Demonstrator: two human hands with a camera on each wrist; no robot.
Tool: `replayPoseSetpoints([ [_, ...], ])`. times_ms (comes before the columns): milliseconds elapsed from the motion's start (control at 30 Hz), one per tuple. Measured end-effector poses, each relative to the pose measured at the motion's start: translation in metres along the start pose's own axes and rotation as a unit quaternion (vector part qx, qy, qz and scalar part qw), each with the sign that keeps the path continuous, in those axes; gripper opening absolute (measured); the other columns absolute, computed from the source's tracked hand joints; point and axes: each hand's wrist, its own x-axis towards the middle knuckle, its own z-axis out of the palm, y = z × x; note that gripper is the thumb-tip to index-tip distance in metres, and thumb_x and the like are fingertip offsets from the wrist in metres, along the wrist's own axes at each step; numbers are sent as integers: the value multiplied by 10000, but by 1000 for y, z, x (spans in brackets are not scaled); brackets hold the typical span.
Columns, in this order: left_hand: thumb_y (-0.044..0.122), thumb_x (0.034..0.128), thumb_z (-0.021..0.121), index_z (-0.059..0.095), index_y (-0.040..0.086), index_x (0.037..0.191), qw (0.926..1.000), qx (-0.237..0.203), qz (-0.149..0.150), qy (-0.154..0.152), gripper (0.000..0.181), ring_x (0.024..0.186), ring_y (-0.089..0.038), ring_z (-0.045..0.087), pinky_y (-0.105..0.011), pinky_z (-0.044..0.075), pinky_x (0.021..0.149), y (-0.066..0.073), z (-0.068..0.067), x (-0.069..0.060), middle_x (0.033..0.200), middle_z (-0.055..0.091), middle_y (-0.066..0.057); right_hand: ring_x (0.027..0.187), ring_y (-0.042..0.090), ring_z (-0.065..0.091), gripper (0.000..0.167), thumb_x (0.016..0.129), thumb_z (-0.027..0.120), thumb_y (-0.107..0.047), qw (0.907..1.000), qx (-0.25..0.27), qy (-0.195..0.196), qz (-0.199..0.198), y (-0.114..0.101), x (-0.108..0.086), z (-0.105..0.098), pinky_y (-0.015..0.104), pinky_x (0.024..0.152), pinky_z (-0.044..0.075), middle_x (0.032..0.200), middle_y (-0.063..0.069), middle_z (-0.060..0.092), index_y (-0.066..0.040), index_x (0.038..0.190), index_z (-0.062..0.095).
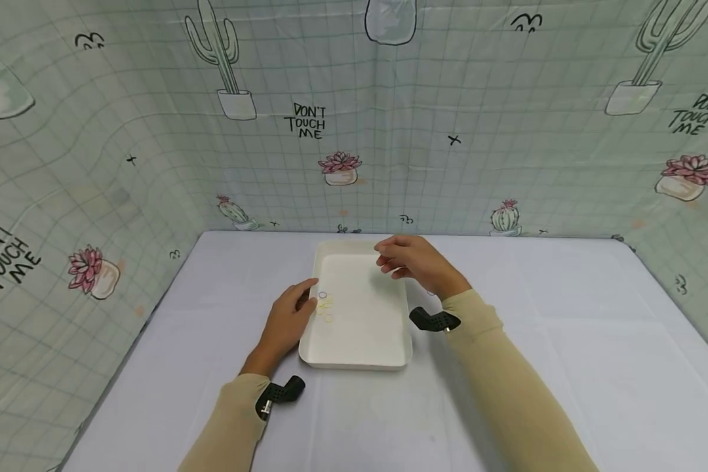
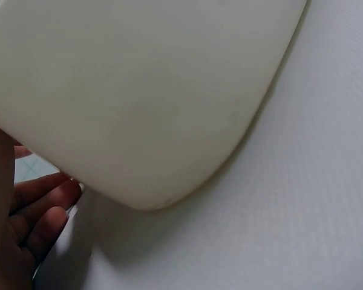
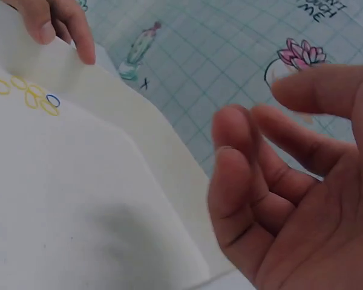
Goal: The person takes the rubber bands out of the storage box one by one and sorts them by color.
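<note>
A white rectangular tray (image 1: 362,328) lies on the table, its outer side (image 2: 139,103) filling much of the left wrist view. Along its left inner edge are several thin yellow rings (image 3: 31,99), like rubber bands, and one blue ring (image 3: 53,101). My left hand (image 1: 289,318) grips the tray's left rim, thumb and fingertips on the edge beside the rings. Over the tray's far right corner hovers my right hand (image 1: 415,261). Its fingers (image 3: 230,175) are loosely bent, the thumb stands apart, and nothing shows between them.
The white cloth-covered table (image 1: 543,354) spreads around the tray. Right of the tray, a small dark ring (image 1: 430,293) shows partly behind the right wrist. A pale checked curtain (image 1: 389,131) with cactus prints hangs at the back and sides. Each wrist wears a black camera (image 1: 434,320).
</note>
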Motion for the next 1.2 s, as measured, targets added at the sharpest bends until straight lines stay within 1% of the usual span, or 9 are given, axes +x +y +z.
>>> replayPoseSetpoints([
  [100,216,1027,557,542,168,1455,10000,1,29,-2,431,1023,-229,560,-421,449,900,1,2,0,1211,602,-84,969,279,648,390,975,665,-285,9995,-14,-289,79,0,4,4,359,837,528,1078,155,672,-2,1240,635],
  [200,219,1026,560,546,169,1452,10000,-10,-11,-28,429,1014,-230,557,-417,448,894,4,4,-1,1212,602,-84,986,286,651,403,977,661,-258,9987,-18,-476,169,2,7,8,373,860,530,1092,159,672,9,1277,617],
  [300,213,1024,563,550,166,1449,10000,14,-11,-31,427,1002,-233,554,-415,447,885,6,4,-1,1207,604,-85,992,276,653,422,980,653,-247,9982,36,-526,273,5,9,13,368,865,531,1102,149,671,5,1314,597],
  [400,220,1028,556,543,168,1454,10000,67,51,-38,429,1008,-237,555,-417,447,887,6,4,0,1212,601,-89,973,266,657,437,977,650,-242,9985,67,-444,326,7,13,19,356,845,536,1094,144,676,9,1329,588],
  [500,219,1030,551,535,162,1460,9999,110,9,-34,435,1035,-241,560,-428,446,902,5,0,-4,1236,598,-98,951,255,664,419,980,636,-232,9980,31,-466,424,9,18,30,346,822,541,1076,142,683,11,1320,595],
  [667,190,1025,557,535,150,1460,9997,116,-194,48,437,1066,-258,560,-438,442,925,1,-10,-14,1278,590,-111,922,227,673,382,983,625,-254,9940,-252,-765,736,10,28,51,354,814,542,1050,118,696,-14,1280,625],
  [767,201,1030,548,529,151,1463,9998,120,-132,19,436,1058,-257,551,-435,439,921,2,-12,-11,1269,587,-113,903,220,672,358,975,639,-269,9923,-465,-832,789,10,34,56,353,802,545,1033,113,701,-30,1241,646],
  [1000,204,1032,545,533,150,1459,9999,72,-92,-23,431,1083,-263,558,-449,442,945,1,-8,-7,1274,588,-118,882,202,677,302,963,653,-257,9909,-752,-888,679,13,43,67,318,761,545,1015,91,708,-46,1178,669],
  [1200,179,1024,551,548,141,1447,9999,78,117,-62,424,1061,-257,575,-449,457,920,6,-4,-1,1245,602,-123,823,157,656,229,955,665,-222,9855,-1464,-774,360,14,45,79,278,707,526,939,48,705,-66,1121,694],
])
